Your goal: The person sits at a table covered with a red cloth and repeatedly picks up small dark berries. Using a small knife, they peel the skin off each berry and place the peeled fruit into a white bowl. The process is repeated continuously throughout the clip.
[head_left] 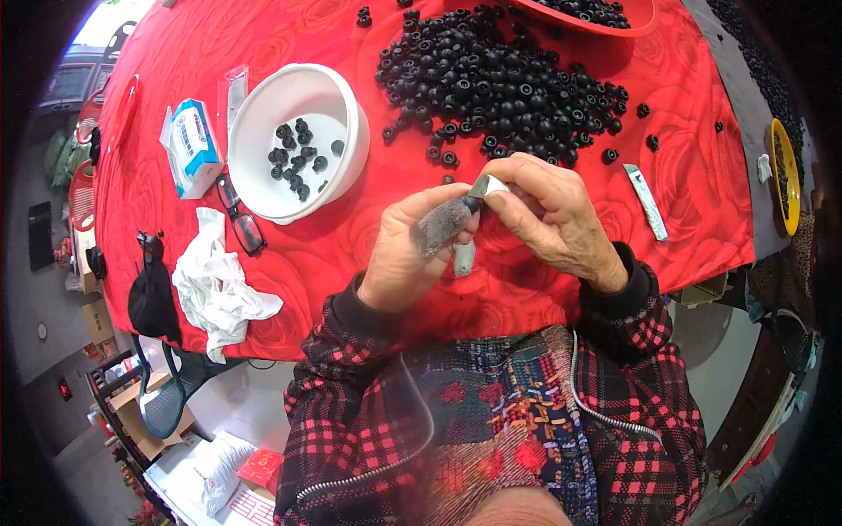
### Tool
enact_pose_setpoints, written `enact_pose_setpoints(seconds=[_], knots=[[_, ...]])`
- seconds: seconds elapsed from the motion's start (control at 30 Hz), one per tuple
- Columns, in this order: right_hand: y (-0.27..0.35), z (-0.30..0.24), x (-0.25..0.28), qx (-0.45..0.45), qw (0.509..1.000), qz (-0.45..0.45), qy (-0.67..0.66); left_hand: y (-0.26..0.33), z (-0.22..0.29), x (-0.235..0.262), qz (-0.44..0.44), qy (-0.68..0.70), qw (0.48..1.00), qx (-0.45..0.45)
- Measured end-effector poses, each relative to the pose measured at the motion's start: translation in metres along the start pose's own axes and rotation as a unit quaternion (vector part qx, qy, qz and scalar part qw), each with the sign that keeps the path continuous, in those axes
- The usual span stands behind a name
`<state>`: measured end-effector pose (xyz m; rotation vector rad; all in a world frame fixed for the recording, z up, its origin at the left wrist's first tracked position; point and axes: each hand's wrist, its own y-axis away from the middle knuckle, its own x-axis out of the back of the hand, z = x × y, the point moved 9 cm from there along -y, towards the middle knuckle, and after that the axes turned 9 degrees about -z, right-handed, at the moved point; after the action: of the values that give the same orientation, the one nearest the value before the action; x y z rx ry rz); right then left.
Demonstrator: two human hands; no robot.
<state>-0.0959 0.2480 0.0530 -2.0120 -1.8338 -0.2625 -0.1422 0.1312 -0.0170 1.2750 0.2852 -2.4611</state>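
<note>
Working over the red tabletop [289, 254], beside a heap of black rings [504, 83] and a white bowl [263, 114].
Left hand [408, 254] — grip clamped on a grey-wrapped tool [443, 223]; right hand [553, 215] bends inward, fingertips pinched on its small tip [487, 186].

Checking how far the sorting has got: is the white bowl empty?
No, the white bowl holds a small cluster of black rings on its bottom.
</note>
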Motion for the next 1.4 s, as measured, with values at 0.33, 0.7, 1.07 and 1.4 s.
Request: enact_pose_setpoints(seconds=[0.33,0.7,1.07,1.4], knots=[[0.0,0.003,0.0,0.01,1.0,0.005,0.012,-0.001,-0.001,0.003,0.007,-0.008,1.0,0.009],[0.0,0.002,0.001,0.027,0.999,-0.003,0.029,0.0,-0.002,0.003,0.022,-0.03,0.999,0.022],[-0.003,0.007,-0.001,0.049,0.999,-0.022,0.01,0.002,-0.003,0.005,0.066,-0.07,0.994,0.044],[0.002,-0.008,-0.013,0.092,0.986,-0.126,-0.05,0.002,0.012,0.014,0.114,-0.118,0.986,0.011]])
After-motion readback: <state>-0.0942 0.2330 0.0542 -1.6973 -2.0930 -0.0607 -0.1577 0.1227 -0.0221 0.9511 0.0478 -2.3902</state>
